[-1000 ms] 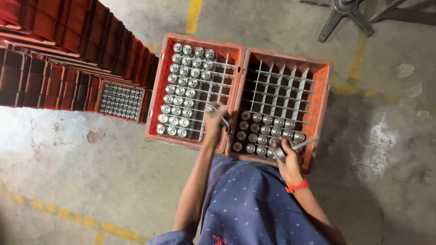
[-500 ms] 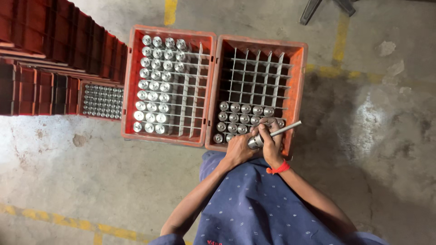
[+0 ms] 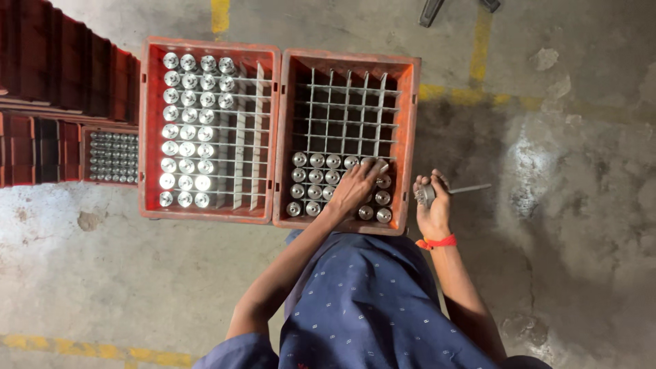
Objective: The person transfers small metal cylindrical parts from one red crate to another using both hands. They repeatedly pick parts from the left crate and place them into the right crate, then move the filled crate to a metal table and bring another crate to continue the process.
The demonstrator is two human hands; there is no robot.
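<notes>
- The left hand (image 3: 355,186) reaches into the right red crate (image 3: 408,137), fingers spread flat over shiny metal cylinders (image 3: 316,176) standing in its nearest rows; whether it grips one cannot be told.
- The right hand (image 3: 432,205), with an orange band at the wrist, is outside that crate's right wall, closed around a metal part with a thin rod (image 3: 451,190) pointing right.
- The left red crate (image 3: 208,123) touches it, holding more cylinders.

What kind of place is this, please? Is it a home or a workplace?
Most likely a workplace, such as a factory or workshop floor. Two red divided crates hold rows of identical shiny metal parts, more red crates are stacked at the left, and the worn concrete floor has yellow painted lines.
</notes>
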